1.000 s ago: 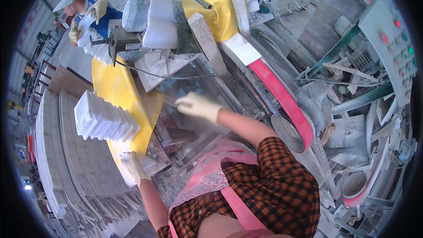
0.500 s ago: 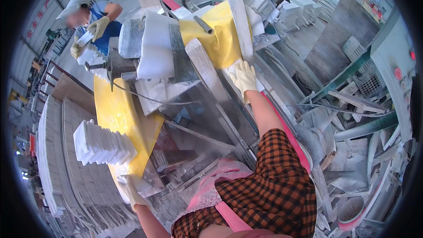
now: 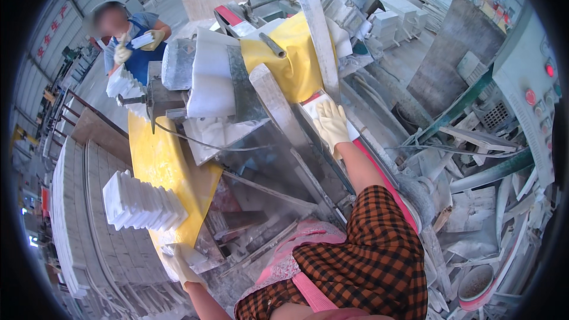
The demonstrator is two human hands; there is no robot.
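My right hand (image 3: pixel 331 122), in a cream glove, lies flat with its fingers stretched over a white slab (image 3: pixel 349 128) on the long red-edged belt (image 3: pixel 386 179). Just beyond its fingertips hangs a yellow sheet (image 3: pixel 284 62) between two upright grey bars. Low on the left, my left hand (image 3: pixel 178 265), gloved too, has its fingers closed on a white tile (image 3: pixel 189 255) at the near end of a wet yellow cover (image 3: pixel 155 163). A leaning row of white tiles (image 3: pixel 142 202) stands on that cover. The left fingertips are partly hidden.
Across the machine a person (image 3: pixel 133 41) in blue overalls and gloves holds a white piece. A control panel (image 3: pixel 527 83) with red buttons stands at the right. Broken slabs and offcuts (image 3: pixel 474 213) lie below it. A grey bar (image 3: pixel 275 98) and a cable cross the middle.
My right hand has slid back along the belt toward me, uncovering the belt's red far end. My left hand stays by the tile. The other person has turned and lifted the white piece.
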